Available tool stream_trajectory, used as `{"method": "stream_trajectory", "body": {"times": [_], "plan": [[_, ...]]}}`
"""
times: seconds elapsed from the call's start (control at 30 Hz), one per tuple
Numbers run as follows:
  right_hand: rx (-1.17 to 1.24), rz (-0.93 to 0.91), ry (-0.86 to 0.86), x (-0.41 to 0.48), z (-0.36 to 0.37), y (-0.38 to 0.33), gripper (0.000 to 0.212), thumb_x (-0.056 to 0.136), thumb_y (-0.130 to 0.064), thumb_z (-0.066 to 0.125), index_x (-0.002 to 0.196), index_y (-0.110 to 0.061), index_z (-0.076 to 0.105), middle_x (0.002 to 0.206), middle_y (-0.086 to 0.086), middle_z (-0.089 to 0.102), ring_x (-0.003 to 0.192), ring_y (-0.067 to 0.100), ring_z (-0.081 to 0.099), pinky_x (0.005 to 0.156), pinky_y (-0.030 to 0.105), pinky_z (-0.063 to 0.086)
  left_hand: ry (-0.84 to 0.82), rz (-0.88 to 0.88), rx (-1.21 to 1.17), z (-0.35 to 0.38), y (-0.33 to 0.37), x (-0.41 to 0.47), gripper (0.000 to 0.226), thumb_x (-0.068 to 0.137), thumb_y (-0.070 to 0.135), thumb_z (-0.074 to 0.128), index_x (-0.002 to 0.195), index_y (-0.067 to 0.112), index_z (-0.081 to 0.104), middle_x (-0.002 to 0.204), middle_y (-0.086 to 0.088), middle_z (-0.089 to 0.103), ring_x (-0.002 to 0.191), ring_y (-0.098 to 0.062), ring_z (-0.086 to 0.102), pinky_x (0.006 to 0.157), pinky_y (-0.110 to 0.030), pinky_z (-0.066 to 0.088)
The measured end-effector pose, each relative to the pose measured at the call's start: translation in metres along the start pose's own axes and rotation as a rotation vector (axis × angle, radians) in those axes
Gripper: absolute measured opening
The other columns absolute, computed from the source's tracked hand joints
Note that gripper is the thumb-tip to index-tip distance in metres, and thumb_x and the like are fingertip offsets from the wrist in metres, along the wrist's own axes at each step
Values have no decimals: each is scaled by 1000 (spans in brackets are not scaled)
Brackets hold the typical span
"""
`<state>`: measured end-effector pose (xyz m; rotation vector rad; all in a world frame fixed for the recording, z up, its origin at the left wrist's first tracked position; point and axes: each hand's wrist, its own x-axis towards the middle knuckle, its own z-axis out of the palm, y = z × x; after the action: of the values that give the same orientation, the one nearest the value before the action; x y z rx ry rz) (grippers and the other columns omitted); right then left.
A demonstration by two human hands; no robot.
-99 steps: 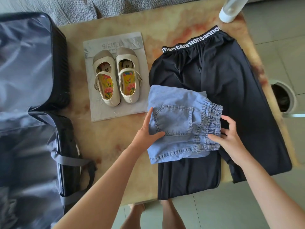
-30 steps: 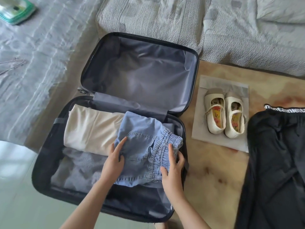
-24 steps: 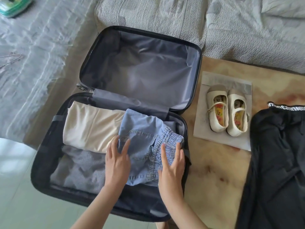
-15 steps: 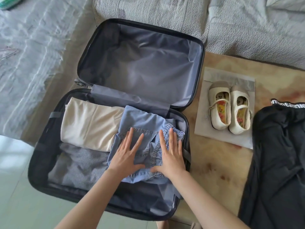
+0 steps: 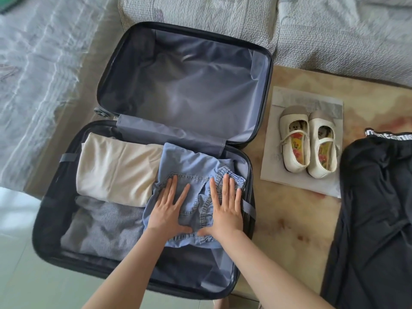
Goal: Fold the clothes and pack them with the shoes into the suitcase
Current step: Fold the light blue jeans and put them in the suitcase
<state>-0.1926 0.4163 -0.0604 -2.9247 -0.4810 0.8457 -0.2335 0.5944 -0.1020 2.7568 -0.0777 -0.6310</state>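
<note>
Both hands (image 5: 196, 210) flat, fingers spread — on denim shorts (image 5: 191, 172)

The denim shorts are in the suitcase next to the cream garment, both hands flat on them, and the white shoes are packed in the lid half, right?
Not quite. The head view shows the white shoes still outside the suitcase, on a grey bag on the table. The rest holds: denim shorts beside the cream garment, left hand and right hand flat on them.

Bedroom corner in daylight
Grey quilted bedding (image 5: 223, 12) fills the top; a marbled tan surface (image 5: 289, 219) right; pale floor tiles (image 5: 33, 284) lower left.
</note>
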Motion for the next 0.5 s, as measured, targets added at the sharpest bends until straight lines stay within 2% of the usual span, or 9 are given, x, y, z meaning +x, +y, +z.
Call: {"method": "stream_trajectory", "body": {"times": [0.03, 0.1, 0.17, 0.2, 0.27, 0.3, 0.33, 0.43, 0.5], "plan": [[-2, -1, 23, -1, -1, -2, 149, 55, -83, 61, 132, -15, -48, 139, 22, -48, 128, 38, -45, 102, 49, -34, 26, 8, -6, -1, 1, -1, 142, 41, 77, 72, 153, 21, 4, 154, -24, 14, 142, -32, 8, 113, -35, -2], [-3, 37, 15, -3, 0, -4, 158, 42, -86, 65, 145, -12, -30, 153, 24, -22, 141, 40, -21, 112, 50, -20, 79, 24, 0, -4, 2, -5, 141, 42, 76, 72, 153, 22, 3, 155, -24, 15, 142, -31, 8, 114, -38, 4], [44, 39, 28, -5, 1, -3, 161, 32, -87, 67, 150, -10, -11, 156, 24, -1, 144, 40, -1, 116, 51, -7, 108, 21, -12, -7, 6, -10, 130, 50, 79, 61, 152, 24, 3, 156, -21, 12, 144, -30, 7, 115, -45, 15], [59, 13, 25, -6, 1, -2, 158, 34, -87, 67, 150, -11, -10, 156, 23, -3, 144, 40, -3, 116, 51, -7, 120, 5, -36, -8, 8, -13, 123, 54, 81, 53, 152, 23, 6, 156, -21, 12, 144, -30, 9, 113, -47, 19], [110, -53, 47, -8, -6, -1, 149, 51, -82, 66, 146, -14, -25, 152, 17, -32, 140, 35, -28, 112, 49, -19, 129, -58, -90, -11, 12, -18, 116, 58, 82, 44, 151, 23, 9, 156, -22, 15, 144, -32, 14, 113, -47, 19], [160, -82, 33, -11, -11, -1, 143, 59, -80, 63, 143, -16, -33, 146, 13, -43, 136, 31, -38, 111, 47, -24, 145, -76, -99, -15, 14, -19, 113, 60, 81, 43, 151, 23, 8, 156, -21, 15, 144, -32, 15, 114, -46, 18], [211, -103, 24, -15, -16, -1, 137, 65, -77, 61, 142, -16, -35, 143, 11, -47, 134, 29, -42, 111, 47, -24, 166, -73, -99, -19, 17, -19, 111, 64, 78, 46, 152, 21, 7, 156, -20, 14, 144, -31, 14, 115, -43, 14], [347, -142, 70, -27, -33, 0, 126, 74, -66, 64, 142, -22, -32, 145, 6, -44, 137, 24, -37, 116, 44, -16, 200, -50, -116, -36, 31, -20, 110, 69, 61, 68, 151, 14, 12, 157, -16, 10, 145, -30, 10, 117, -43, 12], [437, -136, 83, -34, -43, 4, 121, 77, -62, 64, 144, -24, -29, 150, 3, -38, 139, 16, -33, 117, 40, -12, 192, -45, -151, -46, 44, -22, 110, 69, 60, 69, 152, 17, 11, 157, -13, 10, 145, -26, 9, 115, -45, 17]]}}
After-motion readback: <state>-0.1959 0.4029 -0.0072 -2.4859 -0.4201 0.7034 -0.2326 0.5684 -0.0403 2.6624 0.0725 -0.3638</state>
